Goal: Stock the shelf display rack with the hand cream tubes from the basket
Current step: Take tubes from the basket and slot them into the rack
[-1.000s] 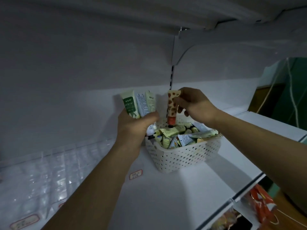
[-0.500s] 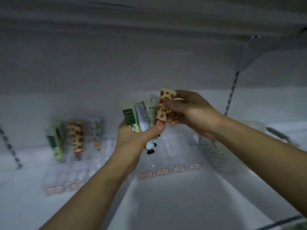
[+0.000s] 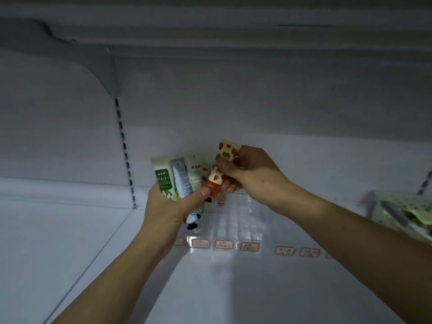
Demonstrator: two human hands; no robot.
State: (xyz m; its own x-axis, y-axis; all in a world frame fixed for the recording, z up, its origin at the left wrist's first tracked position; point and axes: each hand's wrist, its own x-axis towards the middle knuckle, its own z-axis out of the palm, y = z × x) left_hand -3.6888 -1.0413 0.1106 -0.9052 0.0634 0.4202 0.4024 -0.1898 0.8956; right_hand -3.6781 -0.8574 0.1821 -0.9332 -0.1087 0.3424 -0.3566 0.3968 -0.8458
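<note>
Since the earlier frames my view has swung left from the basket point(image 3: 397, 206), now at the right edge, to the clear rack point(image 3: 236, 220). Left hand point(image 3: 170, 206) grips a fan of three tubes point(image 3: 177, 178), caps down. Right hand point(image 3: 247, 174) pinches the strawberry tube point(image 3: 222, 167) mid-body, just above the rack. I judge tubes light, soft-walled, slick; hold near the stiffer cap shoulder, not the crimp.

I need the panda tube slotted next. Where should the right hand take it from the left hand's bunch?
Pinch the panda tube at its cap end, coming from below: only that end pokes out under the left hand.
</note>
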